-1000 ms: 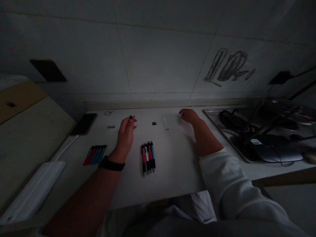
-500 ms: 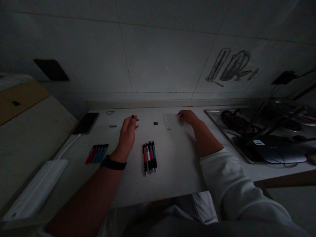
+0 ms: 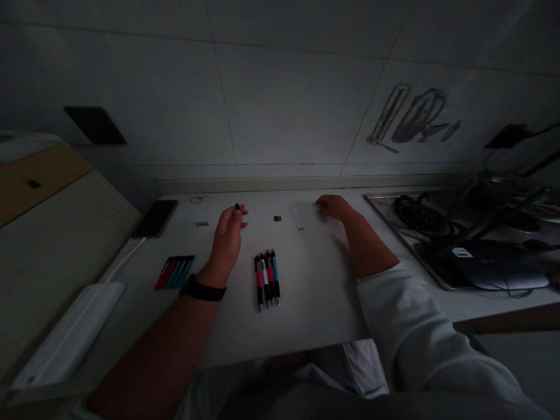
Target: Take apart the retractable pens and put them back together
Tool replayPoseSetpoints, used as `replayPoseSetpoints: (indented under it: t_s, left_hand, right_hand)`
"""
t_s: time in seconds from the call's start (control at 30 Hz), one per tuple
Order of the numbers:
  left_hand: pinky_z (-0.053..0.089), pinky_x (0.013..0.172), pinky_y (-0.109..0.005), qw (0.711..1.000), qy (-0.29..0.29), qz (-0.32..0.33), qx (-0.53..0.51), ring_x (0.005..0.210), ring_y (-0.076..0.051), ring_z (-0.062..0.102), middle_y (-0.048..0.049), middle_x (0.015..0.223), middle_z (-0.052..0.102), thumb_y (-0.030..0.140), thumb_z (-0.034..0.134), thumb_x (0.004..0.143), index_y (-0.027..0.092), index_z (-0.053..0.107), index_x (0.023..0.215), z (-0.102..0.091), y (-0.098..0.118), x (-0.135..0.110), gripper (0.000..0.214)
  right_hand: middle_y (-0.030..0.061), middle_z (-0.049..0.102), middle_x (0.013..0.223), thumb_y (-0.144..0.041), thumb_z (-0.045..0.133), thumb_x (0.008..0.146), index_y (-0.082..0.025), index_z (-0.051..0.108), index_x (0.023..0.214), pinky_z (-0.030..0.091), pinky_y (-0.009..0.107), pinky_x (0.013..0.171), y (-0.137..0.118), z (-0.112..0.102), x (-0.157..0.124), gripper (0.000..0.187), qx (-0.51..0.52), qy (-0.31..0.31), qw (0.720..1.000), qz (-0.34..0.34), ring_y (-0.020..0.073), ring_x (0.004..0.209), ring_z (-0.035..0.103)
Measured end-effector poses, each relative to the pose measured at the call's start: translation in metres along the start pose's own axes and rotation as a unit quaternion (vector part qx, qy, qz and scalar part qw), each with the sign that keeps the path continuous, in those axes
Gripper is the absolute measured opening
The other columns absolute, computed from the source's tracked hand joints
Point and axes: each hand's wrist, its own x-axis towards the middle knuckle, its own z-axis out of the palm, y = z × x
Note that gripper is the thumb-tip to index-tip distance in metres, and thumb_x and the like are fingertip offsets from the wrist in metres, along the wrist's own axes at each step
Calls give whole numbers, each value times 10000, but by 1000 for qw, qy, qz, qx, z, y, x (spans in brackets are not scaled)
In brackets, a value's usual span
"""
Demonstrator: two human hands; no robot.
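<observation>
Black part (image 3: 237,206) is gripped in the left hand (image 3: 227,234), its dark end showing above the thumb; the thumb and forefinger are closed on it, while the lower fingers (image 3: 244,224) extend to the right, a little apart from one another. The right hand (image 3: 336,207) is lowered near the back of the bench (image 3: 315,303), its fingers curled and pointing left; something small and pale shows at their tips, too dim to name, and I cannot tell whether they grip it or only touch it. Between the hands lie a few small black bits (image 3: 277,218), just right of the left fingers, and then two thin white rods (image 3: 298,219), nearer the right hand. Four pens (image 3: 267,280) lie side by side below the left hand and slightly right of it, well apart from the black part, their metal tips toward the person. To the left of that hand are small metal pieces (image 3: 202,224) in a short row, with a thin loop (image 3: 196,199) behind them. Closer to the left wristband (image 3: 205,289) is a row of red and blue barrels (image 3: 175,272) with dark tops. A phone (image 3: 155,219) lies farther left.
</observation>
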Motion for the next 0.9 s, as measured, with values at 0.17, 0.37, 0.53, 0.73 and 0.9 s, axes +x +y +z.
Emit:
replayPoseSetpoints:
  t_s: [0.17, 0.37, 0.53, 0.73, 0.9]
  left_hand:
    - [548, 908, -377, 1000, -7, -1, 0, 1181, -249, 624, -109, 1236, 673, 559, 569, 979, 226, 669, 1134, 0, -1, 0, 381]
    - [551, 903, -365, 1000, -12, 1, -5, 1201, -246, 618, -103, 1244, 672, 570, 572, 980, 236, 671, 1153, -1, -4, 0, 389]
    - [557, 901, -372, 1000, -15, -10, -2, 1192, -251, 622, -107, 1235, 676, 569, 577, 972, 234, 673, 1133, 0, -3, 0, 383]
    - [556, 901, -383, 1000, -30, -7, 1, 1206, -258, 615, -107, 1263, 670, 565, 573, 976, 238, 677, 1125, 1, -1, -2, 374]
    - [560, 881, -381, 999, -36, -7, -1, 1207, -262, 616, -115, 1265, 670, 561, 567, 977, 237, 683, 1126, 1, -1, -2, 375]
  right_hand:
    - [73, 796, 1098, -110, 707, 841, -218, 765, 1173, 531, 286, 907, 2, 1, 0, 354, 13, -2, 1000, 4, 210, 994, 731]
    - [70, 794, 1106, -105, 706, 836, -209, 754, 1213, 521, 284, 921, 6, 2, 3, 394, 1, -17, 1000, -2, 207, 1001, 729]
    - [62, 792, 1114, -102, 701, 828, -224, 757, 1204, 517, 278, 909, 8, 3, 4, 400, 0, -22, 1000, 7, 205, 1007, 727]
    - [71, 791, 1122, -101, 684, 836, -212, 756, 1202, 521, 283, 913, 9, 3, 3, 389, -3, -17, 1000, 5, 210, 1010, 724]
    - [67, 793, 1094, -99, 686, 827, -214, 760, 1202, 515, 290, 920, 11, 5, 4, 399, -9, -12, 1000, 4, 216, 1013, 718]
